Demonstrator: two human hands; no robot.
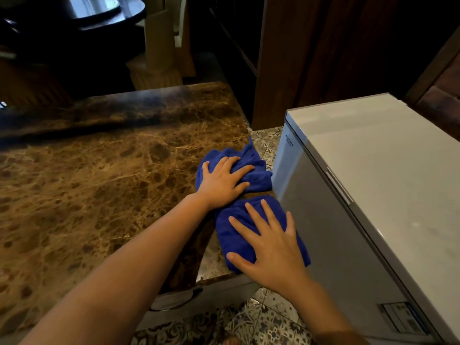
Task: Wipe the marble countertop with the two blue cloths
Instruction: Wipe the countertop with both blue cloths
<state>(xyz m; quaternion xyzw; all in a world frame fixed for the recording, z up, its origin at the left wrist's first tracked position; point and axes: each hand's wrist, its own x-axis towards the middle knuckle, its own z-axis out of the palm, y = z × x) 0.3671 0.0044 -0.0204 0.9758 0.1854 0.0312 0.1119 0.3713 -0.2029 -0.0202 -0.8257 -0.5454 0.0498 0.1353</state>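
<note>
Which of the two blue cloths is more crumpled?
The farther cloth, under the left hand, is bunched into folds. The nearer cloth, under the right hand, lies flatter at the countertop's corner.

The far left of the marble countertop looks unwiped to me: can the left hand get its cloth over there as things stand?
Probably yes: the left hand lies flat on its blue cloth, and the marble countertop to its left shows nothing standing in the path.

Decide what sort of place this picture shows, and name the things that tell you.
Probably a home kitchen or dining area: a brown veined marble countertop stands beside a grey-white chest freezer on a patterned tiled floor, with a dark round table beyond.
</note>
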